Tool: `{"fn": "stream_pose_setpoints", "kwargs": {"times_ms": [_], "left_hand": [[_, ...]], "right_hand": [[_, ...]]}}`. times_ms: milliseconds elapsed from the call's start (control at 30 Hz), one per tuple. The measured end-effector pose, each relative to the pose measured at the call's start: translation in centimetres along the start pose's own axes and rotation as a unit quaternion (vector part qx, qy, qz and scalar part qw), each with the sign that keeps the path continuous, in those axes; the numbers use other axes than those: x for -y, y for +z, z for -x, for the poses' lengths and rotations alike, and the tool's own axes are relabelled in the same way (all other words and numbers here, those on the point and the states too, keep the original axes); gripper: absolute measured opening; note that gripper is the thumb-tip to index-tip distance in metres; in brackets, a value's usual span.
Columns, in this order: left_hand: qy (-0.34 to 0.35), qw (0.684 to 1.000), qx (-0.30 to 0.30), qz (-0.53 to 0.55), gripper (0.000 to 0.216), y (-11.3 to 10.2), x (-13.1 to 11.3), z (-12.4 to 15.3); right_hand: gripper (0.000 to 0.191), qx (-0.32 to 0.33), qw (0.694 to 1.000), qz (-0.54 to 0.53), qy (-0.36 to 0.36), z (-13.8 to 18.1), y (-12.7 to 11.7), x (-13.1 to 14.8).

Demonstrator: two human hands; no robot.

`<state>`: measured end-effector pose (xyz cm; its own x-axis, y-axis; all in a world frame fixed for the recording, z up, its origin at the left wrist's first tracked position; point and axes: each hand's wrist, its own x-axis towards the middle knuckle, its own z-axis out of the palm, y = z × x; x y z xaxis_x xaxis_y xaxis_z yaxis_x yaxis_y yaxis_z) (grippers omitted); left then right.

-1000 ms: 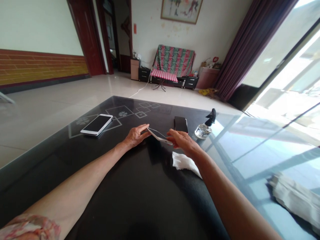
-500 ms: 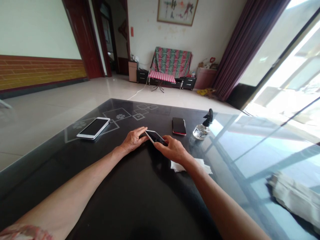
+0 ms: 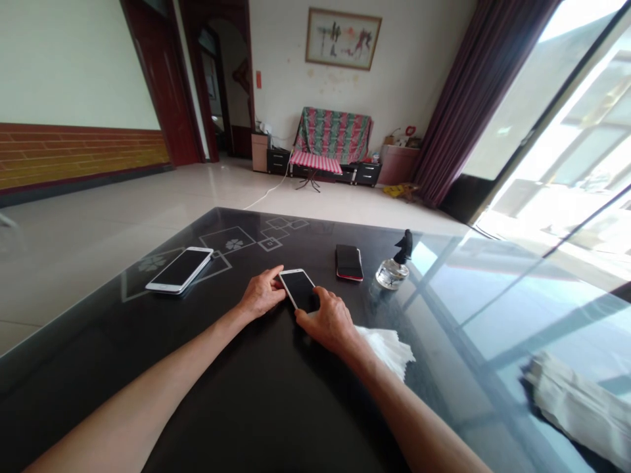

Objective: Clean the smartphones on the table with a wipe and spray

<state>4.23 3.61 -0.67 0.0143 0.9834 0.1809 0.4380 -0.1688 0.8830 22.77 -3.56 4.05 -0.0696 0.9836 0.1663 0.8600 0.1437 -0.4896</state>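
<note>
Am pressing white phone (image 3: pixel 302 289) flat on dark tabletop (image 3: pixel 276 394): my left hand (image 3: pixel 259 297) fingertips touching its left edge, my right hand (image 3: pixel 328 322) grip lying loosely open over its near end.

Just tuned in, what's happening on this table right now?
A person has both hands on a white-edged phone lying screen-up on the dark glass table. The left hand touches its left edge; the right hand covers its near end. A white tissue lies beside the right wrist. Another white phone, a red-edged phone and a small spray bottle lie apart, untouched.
</note>
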Motion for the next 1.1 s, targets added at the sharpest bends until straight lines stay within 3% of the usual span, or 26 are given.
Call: {"fn": "stream_pose_setpoints", "kwargs": {"times_ms": [167, 367, 433, 567, 667, 867, 1100], "left_hand": [[-0.085, 0.985, 0.013, 0.150, 0.071, 0.5, -1.3, 0.3], [-0.130, 0.976, -0.039, 0.173, 0.073, 1.5, -1.6, 0.5], [-0.138, 0.976, -0.053, 0.163, 0.071, 2.0, -1.5, -0.2], [-0.126, 0.967, -0.098, 0.198, 0.062, 3.2, -2.9, -2.6], [-0.129, 0.947, -0.117, 0.269, 0.057, 5.0, -5.1, -4.6], [-0.171, 0.912, -0.136, 0.349, 0.043, 11.1, -8.6, -8.8], [-0.122, 0.932, -0.118, 0.320, 0.043, 15.8, -9.1, -13.5]], "right_hand": [[0.059, 0.008, 1.000, -0.017, 0.004, 0.0, 0.4, -0.4], [0.042, 0.035, 0.986, -0.150, 0.060, -1.1, -0.6, -0.8], [0.048, 0.054, 0.980, -0.186, 0.054, -1.3, -1.2, -1.0], [0.079, 0.074, 0.979, -0.190, 0.017, -1.2, -2.0, -1.8], [0.081, 0.031, 0.986, -0.161, -0.015, -1.6, -2.3, -3.2], [0.067, -0.043, 0.993, -0.111, 0.013, -5.3, -3.4, -7.4], [0.062, -0.153, 0.987, -0.043, -0.031, -9.6, -3.1, -11.0]]}}
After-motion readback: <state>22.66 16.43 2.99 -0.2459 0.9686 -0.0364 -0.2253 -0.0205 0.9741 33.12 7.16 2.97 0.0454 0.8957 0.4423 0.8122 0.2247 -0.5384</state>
